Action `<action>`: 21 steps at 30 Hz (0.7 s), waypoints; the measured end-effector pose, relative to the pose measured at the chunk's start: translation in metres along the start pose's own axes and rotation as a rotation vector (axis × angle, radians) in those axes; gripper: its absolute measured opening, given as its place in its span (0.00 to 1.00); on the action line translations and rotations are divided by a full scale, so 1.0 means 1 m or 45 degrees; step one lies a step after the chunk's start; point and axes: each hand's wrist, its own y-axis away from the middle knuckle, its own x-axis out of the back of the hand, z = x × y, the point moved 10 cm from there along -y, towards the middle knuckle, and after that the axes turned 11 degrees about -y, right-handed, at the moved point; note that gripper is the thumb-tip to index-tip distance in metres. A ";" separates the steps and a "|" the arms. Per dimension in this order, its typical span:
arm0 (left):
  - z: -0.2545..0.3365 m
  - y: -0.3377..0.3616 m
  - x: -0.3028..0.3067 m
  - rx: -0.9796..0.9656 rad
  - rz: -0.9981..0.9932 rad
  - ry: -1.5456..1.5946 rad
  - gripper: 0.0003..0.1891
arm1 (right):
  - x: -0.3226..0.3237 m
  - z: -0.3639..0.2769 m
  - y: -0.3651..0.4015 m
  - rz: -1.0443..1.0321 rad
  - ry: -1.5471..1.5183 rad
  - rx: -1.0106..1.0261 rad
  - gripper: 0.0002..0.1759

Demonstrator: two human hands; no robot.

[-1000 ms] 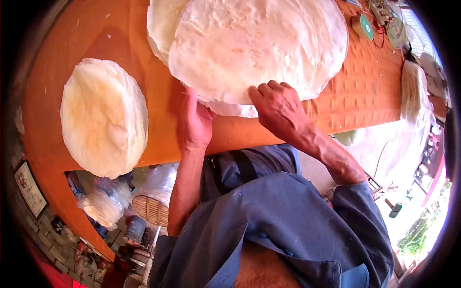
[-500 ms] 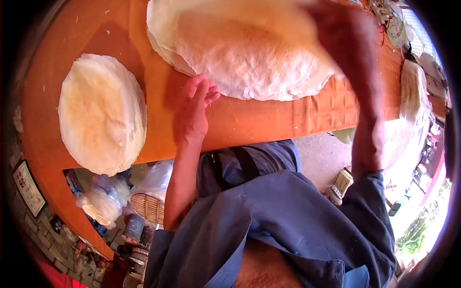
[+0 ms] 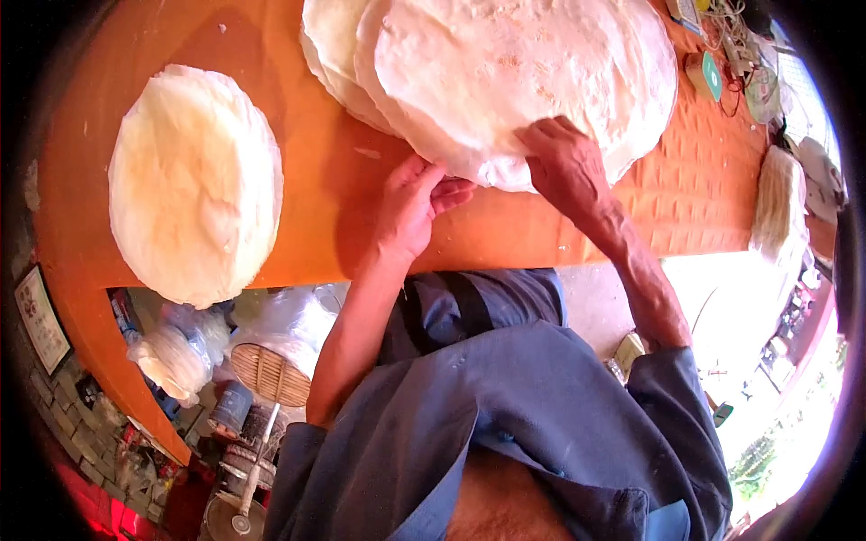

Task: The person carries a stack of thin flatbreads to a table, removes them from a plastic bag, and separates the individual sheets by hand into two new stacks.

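A large pile of thin, pale round flatbread sheets (image 3: 505, 81) lies on the orange-covered table in front of me. Its edges are uneven, and some sheets stick out at the left. At the near edge, my left hand (image 3: 417, 200) has its thumb and fingers closed on the rim of the flatbread. My right hand (image 3: 570, 167) rests farther right over the near part of the pile, fingers curled down and pinched on the top sheet. Off to the left sits a smaller stack of flatbread sheets (image 3: 194, 189), touched by neither hand.
The orange table (image 3: 316, 239) ends just before my lap. Cables and a green-sided roll (image 3: 709, 76) lie at its right back. A wrapped bundle (image 3: 778, 203) is at the right end. Below left are plastic bags (image 3: 185, 347) and a woven basket (image 3: 271, 371).
My right hand has come down from the upper right, where it was blurred with a raised sheet, onto the pile. The left hand has shifted right and closed at the rim.
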 end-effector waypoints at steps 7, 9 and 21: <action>-0.001 -0.002 -0.025 -0.025 -0.224 0.231 0.17 | -0.012 -0.029 -0.012 -0.045 -0.063 0.094 0.13; 0.008 0.000 -0.032 -0.054 -0.264 0.191 0.18 | -0.010 -0.037 0.003 -0.031 -0.123 0.101 0.26; 0.029 -0.024 -0.031 -0.186 -0.080 -0.148 0.24 | 0.123 -0.005 -0.054 0.063 1.058 0.350 0.05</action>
